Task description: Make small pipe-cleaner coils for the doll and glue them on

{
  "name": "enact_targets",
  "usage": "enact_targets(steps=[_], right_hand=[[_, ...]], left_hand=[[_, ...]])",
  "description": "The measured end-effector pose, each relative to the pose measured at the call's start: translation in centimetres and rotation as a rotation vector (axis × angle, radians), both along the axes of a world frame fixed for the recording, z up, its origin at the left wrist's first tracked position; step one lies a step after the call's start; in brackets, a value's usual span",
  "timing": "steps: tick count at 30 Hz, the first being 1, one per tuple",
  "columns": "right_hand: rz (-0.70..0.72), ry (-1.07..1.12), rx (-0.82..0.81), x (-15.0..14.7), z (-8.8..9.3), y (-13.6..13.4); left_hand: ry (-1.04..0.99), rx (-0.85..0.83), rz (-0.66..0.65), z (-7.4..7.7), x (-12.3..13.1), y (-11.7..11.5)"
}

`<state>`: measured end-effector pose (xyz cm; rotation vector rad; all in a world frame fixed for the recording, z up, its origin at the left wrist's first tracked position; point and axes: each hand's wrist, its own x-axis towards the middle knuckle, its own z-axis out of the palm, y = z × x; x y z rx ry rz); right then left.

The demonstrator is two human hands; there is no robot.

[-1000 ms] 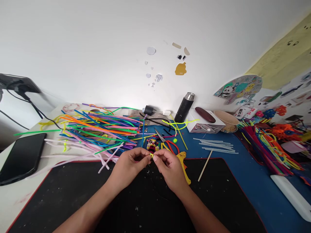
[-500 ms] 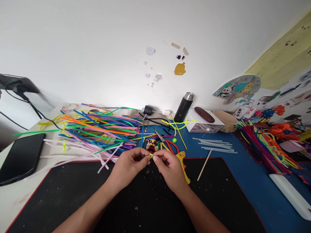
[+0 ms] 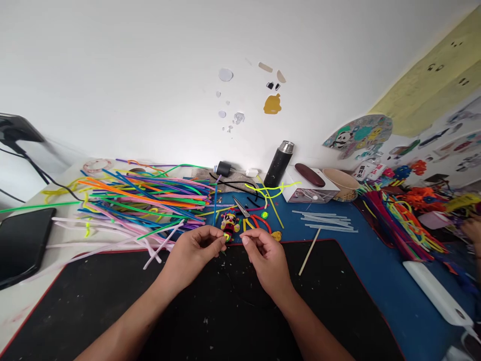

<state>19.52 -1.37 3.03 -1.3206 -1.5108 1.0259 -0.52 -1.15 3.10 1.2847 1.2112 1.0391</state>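
My left hand (image 3: 199,249) is closed, thumb and forefinger pinching a small yellow-green piece (image 3: 227,237), perhaps curled pipe cleaner. Just behind it lies a small colourful doll (image 3: 229,220) with a dark red body and a bright headdress. A short gap separates my right hand (image 3: 267,260) from the piece. Its fingers are curled with thumb and forefinger tips close together; whether anything thin sits between them I cannot make out. Scissors (image 3: 240,205) with red-orange and yellow handles lie behind my right fingers, and a yellow object (image 3: 276,235) is partly hidden by that hand.
Many coloured pipe cleaners (image 3: 150,193) are heaped at left, beside a black phone or tablet (image 3: 26,245). A black flask (image 3: 278,164), a white box (image 3: 311,193) and a bowl (image 3: 341,183) stand at the back. Pale sticks (image 3: 326,220) lie right of the black mat (image 3: 319,301).
My right hand has drawn away to the right from the yellow-green piece, which stays in my left fingers. The whole view has shifted slightly. At far right, another person's hand has come into view.
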Motion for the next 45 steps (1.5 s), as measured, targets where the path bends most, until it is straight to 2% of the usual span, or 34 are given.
enact_targets(steps=[5, 8, 11, 16, 21, 25, 28, 31, 34, 36, 38, 41, 45], right_hand=[[-0.166, -0.292, 0.068, 4.3, 0.7, -0.8], [-0.188, -0.511, 0.058, 7.1, 1.1, -1.4], [-0.183, -0.730, 0.007, 8.8, 0.6, -2.0], [-0.135, -0.887, -0.124, 8.9, -1.7, -2.8], [-0.164, -0.885, -0.098, 8.1, -2.7, -2.7], [-0.247, -0.739, -0.077, 8.3, -2.7, -3.1], [-0.348, -0.486, -0.030, 8.9, -2.5, -3.8], [-0.393, -0.205, 0.004, 9.3, -1.3, -4.4], [-0.340, 0.179, -0.013, 8.4, 0.6, -4.4], [-0.224, 0.444, -0.049, 7.2, 1.7, -4.0], [-0.157, 0.619, -0.083, 5.7, 2.3, -3.6], [-0.097, 0.713, -0.139, 3.7, 2.1, -3.1], [0.003, 0.547, -0.185, 2.1, 1.2, -3.4]], left_hand=[[-0.047, -0.030, 0.026, 0.1, 0.0, 0.1], [-0.073, -0.048, 0.037, 0.2, -0.1, 0.2], [-0.081, -0.052, 0.036, 0.4, -0.1, 0.2], [-0.067, -0.030, 0.031, 0.4, -0.1, 0.3], [-0.064, -0.019, 0.039, 0.2, -0.1, 0.3], [-0.058, -0.011, 0.047, 0.1, -0.1, 0.3], [-0.049, 0.004, 0.047, 0.0, -0.1, 0.3], [-0.045, 0.012, 0.045, 0.0, -0.1, 0.3], [-0.047, 0.018, 0.043, 0.0, -0.1, 0.3], [-0.048, 0.025, 0.043, -0.2, -0.2, 0.4], [-0.048, 0.032, 0.049, -0.3, -0.2, 0.5], [-0.033, 0.052, 0.081, -0.5, -0.3, 0.5], [0.040, 0.113, 0.124, -0.5, -0.4, 0.3]])
